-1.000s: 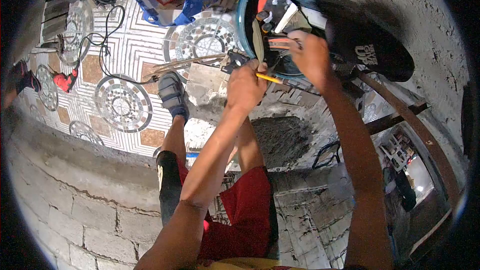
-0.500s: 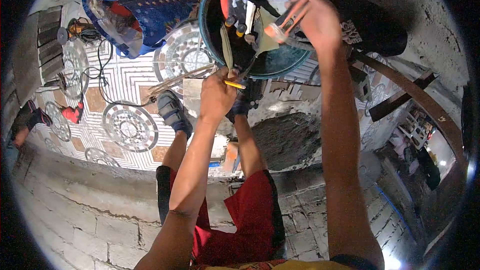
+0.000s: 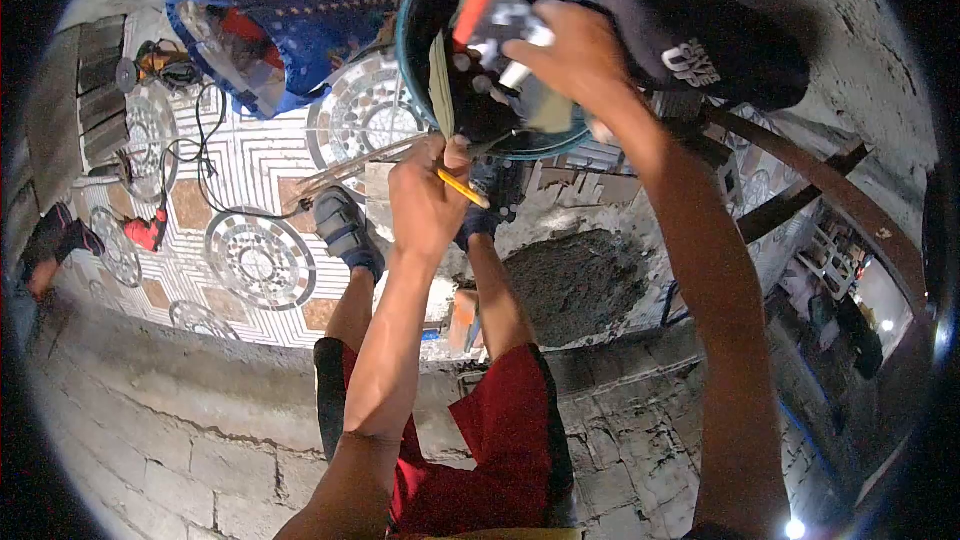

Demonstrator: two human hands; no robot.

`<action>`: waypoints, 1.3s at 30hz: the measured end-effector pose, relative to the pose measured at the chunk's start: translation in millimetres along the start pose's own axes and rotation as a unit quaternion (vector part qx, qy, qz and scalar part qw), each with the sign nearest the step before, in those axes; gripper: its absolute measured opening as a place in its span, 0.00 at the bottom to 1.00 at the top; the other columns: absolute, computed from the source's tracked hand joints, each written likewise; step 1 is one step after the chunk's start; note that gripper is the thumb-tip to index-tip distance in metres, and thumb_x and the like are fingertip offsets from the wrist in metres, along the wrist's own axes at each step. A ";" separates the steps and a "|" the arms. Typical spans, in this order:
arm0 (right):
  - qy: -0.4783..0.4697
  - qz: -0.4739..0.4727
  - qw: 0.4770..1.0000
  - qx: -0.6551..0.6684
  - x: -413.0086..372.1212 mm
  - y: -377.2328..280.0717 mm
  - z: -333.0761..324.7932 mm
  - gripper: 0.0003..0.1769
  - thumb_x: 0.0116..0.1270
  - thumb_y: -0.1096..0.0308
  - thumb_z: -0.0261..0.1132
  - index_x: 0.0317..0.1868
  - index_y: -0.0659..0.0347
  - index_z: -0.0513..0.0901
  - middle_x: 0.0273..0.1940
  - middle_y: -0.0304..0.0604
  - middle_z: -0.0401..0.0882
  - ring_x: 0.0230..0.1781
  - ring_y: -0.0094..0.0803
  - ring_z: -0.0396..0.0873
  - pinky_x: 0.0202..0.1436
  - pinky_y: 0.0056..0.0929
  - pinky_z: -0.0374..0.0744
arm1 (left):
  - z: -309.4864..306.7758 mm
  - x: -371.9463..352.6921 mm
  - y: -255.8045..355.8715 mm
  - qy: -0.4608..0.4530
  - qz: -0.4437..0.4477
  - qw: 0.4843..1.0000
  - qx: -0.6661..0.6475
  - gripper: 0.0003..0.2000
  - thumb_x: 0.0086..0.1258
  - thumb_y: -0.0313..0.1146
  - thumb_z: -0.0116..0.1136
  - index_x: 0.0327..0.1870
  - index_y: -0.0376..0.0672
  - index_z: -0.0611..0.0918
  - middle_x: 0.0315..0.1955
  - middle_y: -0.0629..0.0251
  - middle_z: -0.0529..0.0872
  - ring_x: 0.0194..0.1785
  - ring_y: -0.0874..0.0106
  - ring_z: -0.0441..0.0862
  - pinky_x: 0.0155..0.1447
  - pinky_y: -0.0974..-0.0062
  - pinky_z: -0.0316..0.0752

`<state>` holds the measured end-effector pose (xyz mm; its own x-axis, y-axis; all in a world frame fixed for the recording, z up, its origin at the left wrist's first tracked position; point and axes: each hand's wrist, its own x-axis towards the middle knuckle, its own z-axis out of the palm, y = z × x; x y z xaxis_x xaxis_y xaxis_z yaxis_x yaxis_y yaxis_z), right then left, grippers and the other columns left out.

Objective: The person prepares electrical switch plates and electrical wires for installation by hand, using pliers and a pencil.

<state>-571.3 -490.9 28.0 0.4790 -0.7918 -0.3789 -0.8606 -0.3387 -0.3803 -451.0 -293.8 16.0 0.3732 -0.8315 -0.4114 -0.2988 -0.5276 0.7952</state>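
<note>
A teal round tub [image 3: 409,15] holds dark and light tools and an olive-green cloth-like flap [image 3: 440,85]. At its near rim my left hand [image 3: 422,200] is closed, with a yellow pencil [image 3: 462,190] sticking out from the fingers and the foot of the flap at the fingertips. My right hand [image 3: 582,52] reaches into the tub from the right. Its fingers are closed on a blurred thing with a red-orange handle [image 3: 481,2] and a grey-white part; I cannot tell which tool it is. Below that hand lies a pale yellowish piece [image 3: 550,112].
A blue bag [image 3: 320,30] stands left of the tub, a dark bag with white lettering [image 3: 730,50] right of it. A grey mortar heap [image 3: 575,285] lies by my feet. Black cord [image 3: 205,155] crosses the patterned tiles. Another person's foot [image 3: 75,230] shows far left.
My right hand has moved left and deeper over the tub; the orange-and-black thing it held no longer shows. The red-orange handle has tilted and shifted right. The pencil now points more downward.
</note>
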 end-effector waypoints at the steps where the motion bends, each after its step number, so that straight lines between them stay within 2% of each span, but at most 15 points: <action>1: 0.034 0.052 0.996 0.070 -25.3 -3.2 -13.3 0.25 0.54 0.55 0.73 0.45 0.65 0.83 0.40 0.56 0.84 0.42 0.45 0.84 0.48 0.38 0.79 | 0.7 -2.4 1.1 0.003 -0.008 1.000 0.002 0.16 0.73 0.40 0.53 0.31 0.35 0.77 0.21 0.49 0.75 0.24 0.59 0.70 0.33 0.67 0.69; 3: 0.111 0.075 0.982 0.132 -57.8 -0.4 -17.8 0.21 0.54 0.56 0.73 0.41 0.64 0.82 0.35 0.54 0.84 0.37 0.49 0.84 0.44 0.40 0.79 | 0.8 -3.4 6.9 0.106 0.079 0.991 0.004 0.17 0.73 0.38 0.51 0.26 0.34 0.74 0.20 0.48 0.74 0.26 0.46 0.73 0.32 0.59 0.69; 7: 0.117 0.095 0.976 0.156 -71.7 45.5 25.6 0.19 0.57 0.61 0.72 0.44 0.65 0.82 0.36 0.55 0.85 0.38 0.47 0.85 0.45 0.39 0.79 | 13.2 -3.0 -20.2 0.009 -0.003 0.998 0.054 0.13 0.72 0.38 0.51 0.33 0.36 0.80 0.25 0.47 0.80 0.32 0.44 0.77 0.37 0.59 0.74; 11: 0.153 0.113 0.946 0.262 -78.6 42.0 21.0 0.12 0.63 0.67 0.67 0.43 0.66 0.82 0.30 0.47 0.84 0.27 0.29 0.81 0.34 0.31 0.78 | 14.3 -5.1 -43.4 -0.020 -0.079 0.990 -0.118 0.13 0.71 0.38 0.52 0.39 0.36 0.82 0.26 0.53 0.85 0.31 0.58 0.83 0.37 0.67 0.75; 13: 0.110 0.155 0.939 0.285 -98.8 23.3 6.3 0.08 0.66 0.69 0.63 0.40 0.65 0.82 0.27 0.43 0.82 0.24 0.23 0.77 0.31 0.27 0.77 | 6.0 -1.2 -41.2 -0.084 -0.077 0.924 -0.365 0.08 0.70 0.29 0.52 0.42 0.34 0.81 0.30 0.64 0.84 0.33 0.76 0.79 0.36 0.78 0.74; 15: -0.100 0.102 0.906 0.398 -119.6 21.9 12.1 0.07 0.68 0.69 0.61 0.38 0.64 0.82 0.27 0.41 0.81 0.26 0.22 0.78 0.32 0.27 0.77 | -35.2 -3.5 15.4 -0.151 -0.148 0.882 -0.421 0.12 0.69 0.34 0.51 0.40 0.33 0.81 0.27 0.64 0.82 0.27 0.74 0.77 0.34 0.75 0.73; 18: -0.277 0.031 0.908 0.313 -149.2 44.2 85.6 0.09 0.66 0.64 0.63 0.37 0.62 0.83 0.30 0.46 0.83 0.30 0.33 0.82 0.36 0.34 0.80 | -86.0 -31.2 55.0 -0.296 -0.053 0.773 -0.558 0.12 0.70 0.32 0.48 0.42 0.32 0.81 0.26 0.61 0.82 0.27 0.73 0.78 0.33 0.73 0.74; 20: -0.243 0.036 0.948 0.204 -167.1 78.0 159.2 0.16 0.63 0.59 0.65 0.43 0.63 0.84 0.36 0.51 0.84 0.37 0.42 0.83 0.43 0.41 0.81 | -106.2 -97.1 64.5 -0.147 -0.163 0.740 -0.636 0.14 0.71 0.43 0.48 0.35 0.41 0.77 0.22 0.68 0.77 0.20 0.74 0.71 0.30 0.76 0.71; 21: -0.211 0.071 0.961 0.164 -170.4 95.2 195.0 0.20 0.61 0.56 0.66 0.46 0.63 0.83 0.39 0.55 0.84 0.40 0.48 0.83 0.48 0.45 0.80 | -118.0 -70.3 80.3 -0.416 0.070 0.695 -0.582 0.14 0.71 0.43 0.48 0.35 0.41 0.77 0.23 0.68 0.78 0.20 0.73 0.71 0.30 0.76 0.72; 23: -0.142 0.209 0.959 0.131 -175.7 119.7 240.0 0.31 0.58 0.48 0.68 0.51 0.66 0.80 0.48 0.58 0.81 0.50 0.50 0.80 0.55 0.46 0.78 | -116.8 -59.3 98.3 -0.516 0.203 0.643 -0.528 0.13 0.71 0.42 0.48 0.34 0.41 0.77 0.23 0.67 0.78 0.20 0.72 0.72 0.30 0.75 0.72; 24: -0.093 0.247 0.956 0.126 -181.0 133.4 262.1 0.38 0.55 0.43 0.69 0.55 0.68 0.78 0.53 0.60 0.79 0.55 0.51 0.78 0.59 0.46 0.76 | -115.2 -53.1 99.7 -0.516 0.202 0.647 -0.523 0.13 0.71 0.42 0.49 0.33 0.41 0.77 0.23 0.66 0.78 0.21 0.71 0.72 0.30 0.74 0.72; 28: -0.258 0.384 0.870 0.170 -181.1 147.4 290.4 0.62 0.46 0.25 0.65 0.66 0.73 0.67 0.67 0.65 0.63 0.68 0.54 0.65 0.68 0.47 0.67 | -95.2 -12.8 72.6 -0.398 0.056 0.738 -0.542 0.12 0.70 0.41 0.49 0.32 0.41 0.77 0.23 0.64 0.78 0.22 0.69 0.73 0.31 0.72 0.72; 35: -0.159 0.356 0.862 0.325 -190.9 150.5 309.4 0.41 0.43 0.40 0.78 0.51 0.63 0.83 0.49 0.54 0.83 0.53 0.47 0.80 0.59 0.43 0.75 | -86.8 0.2 45.5 -0.345 0.011 0.768 -0.539 0.12 0.69 0.39 0.50 0.30 0.41 0.76 0.24 0.60 0.79 0.24 0.65 0.75 0.31 0.69 0.73; 36: -0.162 0.323 0.911 0.198 -190.5 157.9 323.6 0.41 0.44 0.43 0.79 0.53 0.64 0.82 0.46 0.51 0.84 0.47 0.45 0.82 0.52 0.40 0.78 | -87.6 1.1 42.5 -0.340 0.008 0.769 -0.542 0.12 0.69 0.39 0.51 0.29 0.41 0.76 0.25 0.60 0.79 0.24 0.65 0.75 0.31 0.68 0.73; 39: -0.148 0.342 0.873 0.315 -200.6 182.5 339.8 0.39 0.46 0.48 0.79 0.54 0.63 0.80 0.45 0.50 0.84 0.45 0.42 0.82 0.48 0.38 0.79 | -96.5 -0.4 42.4 -0.332 0.018 0.774 -0.538 0.11 0.69 0.38 0.51 0.28 0.41 0.76 0.25 0.58 0.79 0.25 0.63 0.76 0.31 0.67 0.74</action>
<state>-765.8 -221.2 -252.1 -0.0054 -0.5010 -0.8655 -0.7412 0.5829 -0.3328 -379.1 -299.1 92.8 -0.2594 -0.9372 -0.2333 0.7406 -0.3481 0.5748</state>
